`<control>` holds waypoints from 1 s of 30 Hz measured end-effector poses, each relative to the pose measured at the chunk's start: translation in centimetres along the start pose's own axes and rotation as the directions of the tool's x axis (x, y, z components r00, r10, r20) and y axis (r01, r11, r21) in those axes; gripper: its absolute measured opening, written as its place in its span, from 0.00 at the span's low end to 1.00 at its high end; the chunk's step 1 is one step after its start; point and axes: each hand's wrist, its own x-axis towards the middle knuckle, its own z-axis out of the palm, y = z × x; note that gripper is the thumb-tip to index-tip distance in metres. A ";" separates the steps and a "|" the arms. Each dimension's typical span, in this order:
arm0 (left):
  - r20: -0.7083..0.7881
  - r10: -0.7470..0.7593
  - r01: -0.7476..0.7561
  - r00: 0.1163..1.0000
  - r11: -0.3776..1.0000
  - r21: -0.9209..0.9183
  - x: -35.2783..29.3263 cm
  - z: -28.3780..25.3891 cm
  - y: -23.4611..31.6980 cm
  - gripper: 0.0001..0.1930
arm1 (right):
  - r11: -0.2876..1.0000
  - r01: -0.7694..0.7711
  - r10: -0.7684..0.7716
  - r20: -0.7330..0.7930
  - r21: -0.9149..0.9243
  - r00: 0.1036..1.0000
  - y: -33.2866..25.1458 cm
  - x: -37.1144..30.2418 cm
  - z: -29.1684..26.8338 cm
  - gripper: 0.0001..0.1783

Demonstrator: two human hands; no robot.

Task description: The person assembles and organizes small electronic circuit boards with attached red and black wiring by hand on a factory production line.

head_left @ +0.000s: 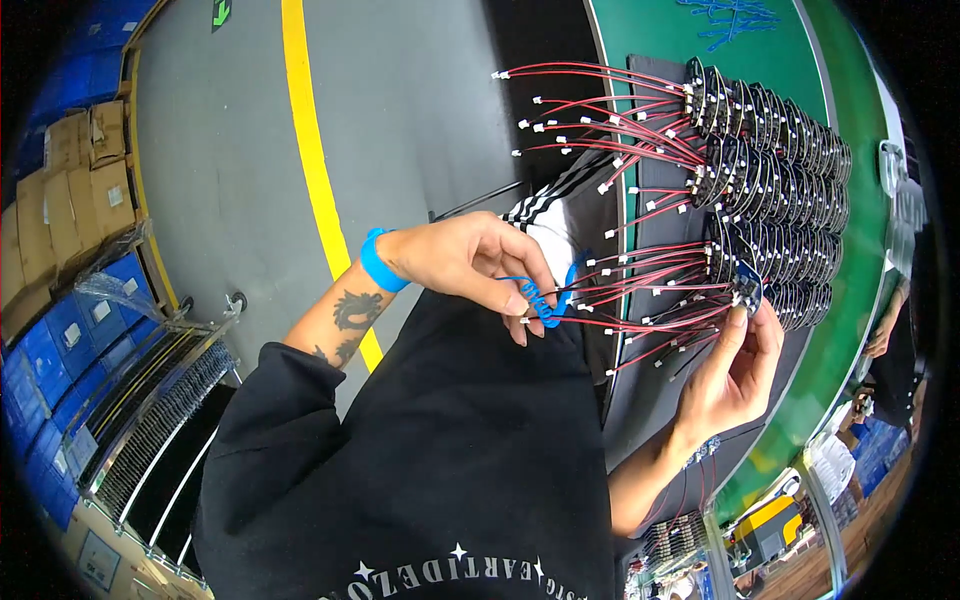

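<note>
My right hand (735,370) pinches a small black part (746,290) between thumb and fingertips, at the near end of the black assemblies. Thin red and black wires (640,325) stretch left from there toward my left hand (490,262). The left fingers are curled closed by a wire end, and a small white connector (527,320) shows just below the thumb tip. A blue coiled cord (541,305) hangs across those fingertips and partly hides their hold. On the left wrist sits a blue band (380,262).
Several rows of black assemblies (770,185) with wire leads lie on a dark mat (650,235) over a green-topped bench (625,30). Blue ties (730,18) lie at the far end. Cartons (60,220), blue bins (75,335) and a wheeled rack (165,430) stand at left.
</note>
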 end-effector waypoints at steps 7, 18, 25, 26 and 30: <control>0.018 0.068 -0.069 0.998 0.997 0.044 0.0 1.1 0.7 0.16 | 1.000 -0.025 0.025 -0.008 0.015 1.000 0.2 -0.3 -0.2 0.11; 0.043 0.073 -0.077 0.996 0.994 0.082 -0.2 1.4 1.2 0.16 | 1.000 0.017 -0.016 -0.053 0.022 0.998 0.1 -0.2 -0.1 0.09; 0.028 0.092 -0.095 0.995 0.989 0.115 -0.5 1.4 0.9 0.14 | 0.998 -0.019 0.023 -0.062 0.061 0.998 -0.1 -0.2 -0.2 0.10; 0.026 0.093 -0.095 0.995 0.989 0.114 -0.5 1.5 0.9 0.14 | 0.999 -0.005 0.008 -0.056 0.050 0.998 -0.1 -0.2 0.0 0.10; -0.056 0.075 -0.074 0.996 0.997 0.029 -0.1 1.6 0.8 0.13 | 0.999 0.048 -0.048 -0.045 -0.003 0.998 -0.1 -0.2 -0.4 0.10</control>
